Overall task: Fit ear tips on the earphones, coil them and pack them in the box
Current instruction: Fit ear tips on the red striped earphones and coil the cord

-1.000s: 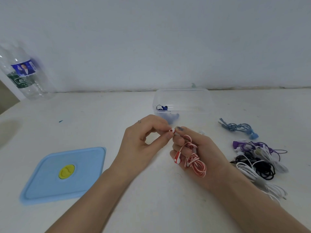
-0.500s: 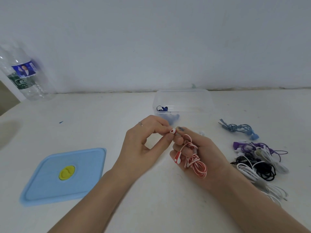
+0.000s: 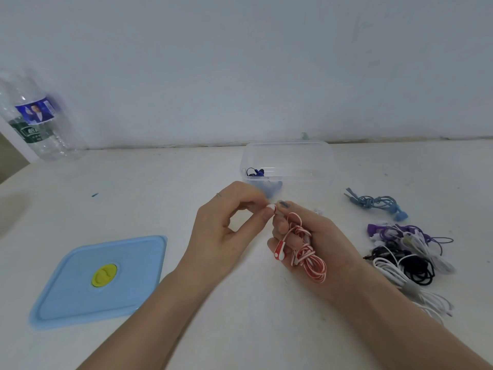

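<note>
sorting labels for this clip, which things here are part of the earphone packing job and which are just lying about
Part of the job:
red and white earphones, held in the right hand
left hand, pinching an earbud
clear box
blue lid
earphone pile
blue-grey earphones

Lying about:
water bottle

A clear plastic water bottle (image 3: 40, 124) stands far to the left of the hands, at the back of the white worktop (image 3: 160, 188) against the pale wall (image 3: 240, 62). Its label is blue above and green below, and the bottle looks blurred. A tiny blue scrap (image 3: 95, 194) lies on the worktop between the bottle and the hands, well apart from both. A soft shadow falls on the worktop's far left edge.
</note>
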The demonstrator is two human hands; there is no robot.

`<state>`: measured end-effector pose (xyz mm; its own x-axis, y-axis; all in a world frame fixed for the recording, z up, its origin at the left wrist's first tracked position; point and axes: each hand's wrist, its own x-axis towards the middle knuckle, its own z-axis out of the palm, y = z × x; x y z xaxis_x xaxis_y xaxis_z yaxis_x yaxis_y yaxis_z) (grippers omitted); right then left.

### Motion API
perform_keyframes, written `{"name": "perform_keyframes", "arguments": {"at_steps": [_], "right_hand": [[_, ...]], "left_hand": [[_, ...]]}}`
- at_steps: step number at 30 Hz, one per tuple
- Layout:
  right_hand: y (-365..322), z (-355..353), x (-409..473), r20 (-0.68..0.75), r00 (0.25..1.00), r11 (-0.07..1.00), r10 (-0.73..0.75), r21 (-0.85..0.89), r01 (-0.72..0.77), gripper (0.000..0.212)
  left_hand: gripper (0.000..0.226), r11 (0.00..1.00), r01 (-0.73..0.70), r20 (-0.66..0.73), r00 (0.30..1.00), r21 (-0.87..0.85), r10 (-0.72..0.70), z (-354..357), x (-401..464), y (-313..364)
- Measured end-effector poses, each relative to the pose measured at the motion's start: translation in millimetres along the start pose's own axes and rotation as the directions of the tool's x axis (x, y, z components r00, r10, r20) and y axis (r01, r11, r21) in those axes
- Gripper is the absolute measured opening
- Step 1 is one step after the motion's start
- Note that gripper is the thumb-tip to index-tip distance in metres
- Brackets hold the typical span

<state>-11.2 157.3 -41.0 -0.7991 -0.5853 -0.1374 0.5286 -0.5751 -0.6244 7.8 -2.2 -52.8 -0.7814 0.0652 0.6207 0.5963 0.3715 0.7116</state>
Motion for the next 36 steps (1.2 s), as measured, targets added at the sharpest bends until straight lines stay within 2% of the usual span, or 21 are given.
{"name": "perform_keyframes", "arguments": {"at_steps": [4,8,12,16,18,20,24,29,36], "right_hand": [[-0.9,1.4,-0.7,-0.001,1.0,0.998,0.009,0.061,-0.009,0.025],[-1.3,2.0,-2.4,0.028,0.999,0.996,0.022,0.085,-0.024,0.033],[-2.6,1.1,-4.0,0.045,0.998,0.988,0.049,0.147,-0.055,0.034],[-2.6,1.5,-4.2,0.044,0.997,0.989,0.059,0.13,-0.064,0.039],[-2.3,2.0,-4.4,0.053,0.997,0.987,0.064,0.147,-0.071,0.034],[-1.2,1.4,-4.1,0.061,0.995,0.985,0.074,0.153,-0.082,0.03],[1.3,1.7,-3.0,0.056,0.995,0.992,0.078,0.097,-0.084,0.038],[1.6,1.2,0.9,0.035,0.996,0.995,0.083,0.056,-0.085,0.029],[2.9,-0.5,2.8,0.003,0.998,0.998,0.062,0.022,-0.062,0.029]], "left_hand": [[0.006,0.976,-0.132,0.03,0.991,0.172,0.128,-2.1,1.4,-2.4],[0.01,0.964,-0.17,0.011,0.985,0.205,0.171,-2.1,1.0,-4.5],[0.01,0.978,-0.147,-0.011,0.989,0.149,0.15,-0.2,0.1,-6.7],[0.004,0.992,-0.11,-0.015,0.994,0.06,0.111,-0.3,0.7,-5.6],[0.007,0.992,-0.113,-0.007,0.993,0.055,0.114,0.3,2.1,-4.0],[0.007,0.99,-0.124,0.006,0.992,0.066,0.123,0.6,2.7,-2.1],[0.003,0.981,-0.133,0.034,0.991,0.142,0.129,0.1,3.2,1.3],[0.008,0.97,-0.129,0.01,0.991,0.207,0.13,-0.7,3.0,4.3],[0.007,0.947,-0.179,0.019,0.983,0.267,0.18,-4.5,3.5,6.7]]}}
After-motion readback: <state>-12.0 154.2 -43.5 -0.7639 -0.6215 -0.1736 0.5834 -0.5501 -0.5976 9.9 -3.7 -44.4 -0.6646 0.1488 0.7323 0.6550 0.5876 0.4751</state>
